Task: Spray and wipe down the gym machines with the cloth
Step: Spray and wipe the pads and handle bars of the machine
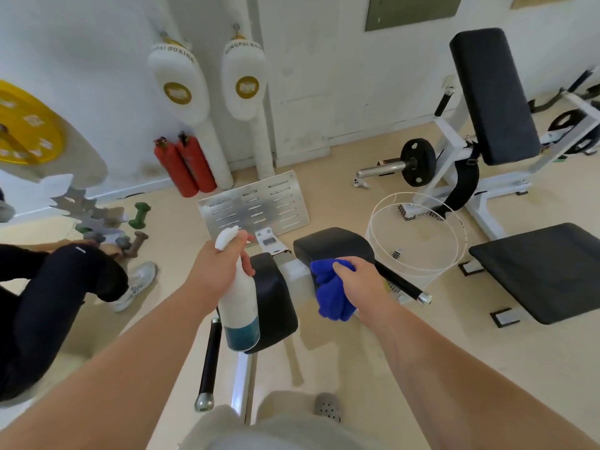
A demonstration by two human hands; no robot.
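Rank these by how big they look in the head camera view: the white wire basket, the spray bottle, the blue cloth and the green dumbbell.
1. white wire basket
2. spray bottle, held nearer the camera, which enlarges it
3. blue cloth, bunched up
4. green dumbbell, farther off, so its true size is unsure

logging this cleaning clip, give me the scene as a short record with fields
left hand: grips spray bottle, held upright
right hand: grips bunched blue cloth
liquid: blue, only in the bottle's bottom part
machine: two black pads below the hands
cloth contact: at right pad near edge, touch unclear
nearby: white wire basket right of the pads; two red extinguishers by the wall
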